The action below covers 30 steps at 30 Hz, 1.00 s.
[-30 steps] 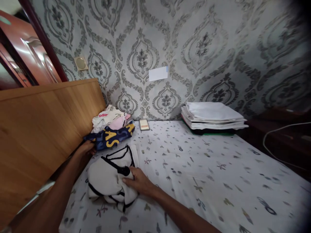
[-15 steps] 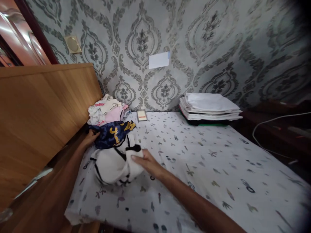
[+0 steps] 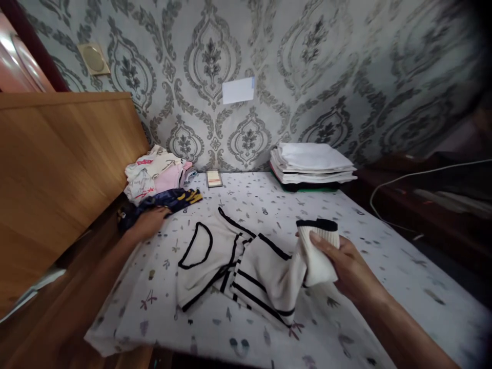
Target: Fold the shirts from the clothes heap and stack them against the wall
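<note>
A white knit top with black trim lies partly spread on the patterned sheet, with its right end lifted. My right hand grips that ribbed, black-edged end, thumb on the near side. At the left, my left hand rests against a navy garment with yellow marks, which is bunched up. Motion smears the left fingers, so their hold on the cloth is unclear. Behind the navy garment sits a heap of pink and white clothes.
A stack of folded white cloth stands at the back right of the sheet. By the patterned wall lies a small box. A wooden panel borders the left side. A white cable hangs at the right.
My right hand has moved right, drawing the bunched white top out so it lies more spread. The navy garment is more crumpled and apart from the top. The view has turned slightly right.
</note>
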Tool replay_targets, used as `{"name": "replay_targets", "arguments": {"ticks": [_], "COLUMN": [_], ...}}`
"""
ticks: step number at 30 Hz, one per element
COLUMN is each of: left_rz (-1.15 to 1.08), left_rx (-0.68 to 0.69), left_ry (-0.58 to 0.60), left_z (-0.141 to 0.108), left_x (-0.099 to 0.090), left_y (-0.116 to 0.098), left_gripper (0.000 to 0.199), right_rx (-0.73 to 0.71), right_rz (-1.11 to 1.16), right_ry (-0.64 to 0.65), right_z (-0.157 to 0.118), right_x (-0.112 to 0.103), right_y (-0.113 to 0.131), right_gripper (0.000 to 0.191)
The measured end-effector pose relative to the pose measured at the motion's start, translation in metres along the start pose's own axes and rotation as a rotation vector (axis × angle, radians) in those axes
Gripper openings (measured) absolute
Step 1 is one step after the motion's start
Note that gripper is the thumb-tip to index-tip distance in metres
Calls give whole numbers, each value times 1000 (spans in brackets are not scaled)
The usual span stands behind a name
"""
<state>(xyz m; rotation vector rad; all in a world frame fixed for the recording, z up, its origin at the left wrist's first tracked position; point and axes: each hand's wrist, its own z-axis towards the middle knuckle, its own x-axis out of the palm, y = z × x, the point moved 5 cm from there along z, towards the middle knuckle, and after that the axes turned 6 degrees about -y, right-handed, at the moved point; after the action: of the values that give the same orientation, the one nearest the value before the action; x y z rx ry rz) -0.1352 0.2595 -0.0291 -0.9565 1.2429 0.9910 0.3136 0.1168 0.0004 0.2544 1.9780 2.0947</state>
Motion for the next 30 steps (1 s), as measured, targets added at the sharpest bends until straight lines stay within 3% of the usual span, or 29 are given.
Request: {"name": "replay_targets", "arguments": {"ticks": [3,6,9,12,14,17,21,23,26,30], "left_rz": [202,244,287,266,126,-82,-114,-184,-261,-303], "left_rx": [-175,-198,-186,-114,-32,9,-99,-99,-117,-131], "left_ry": [-22,34,64,73,158,240,62,36,16,15], "left_z": [-2,-9,-15,-24,-36,-53,-40,-15,30,70], "left_x": [-10,-19,-24,-23,-13,1,6,11,18,27], "left_y": [43,53,30,-19,-58,-98,-99,-97,-108,-145], "left_gripper": [40,36,31,30,33,37,48,51,47,25], "right_rx": [50,-24,-12,64,84,77,116,137,47,-180], "right_rz": [-161,-287,-282,-182,-130,-169,-396,-443,-442,-569], "right_ry": [15,13,25,31,92,354,860,943,752,410], "right_z": [-7,-11,-14,-20,-25,-35,-54,-54,-31,15], "right_x": [-12,-21,-29,-43,-50,-50,-32,-22,-1,43], "right_y": [-13,-19,-27,-28,-21,-6,-1,-6,-13,-23], "right_gripper": [41,41,43,45,47,49,51,54,55,35]}}
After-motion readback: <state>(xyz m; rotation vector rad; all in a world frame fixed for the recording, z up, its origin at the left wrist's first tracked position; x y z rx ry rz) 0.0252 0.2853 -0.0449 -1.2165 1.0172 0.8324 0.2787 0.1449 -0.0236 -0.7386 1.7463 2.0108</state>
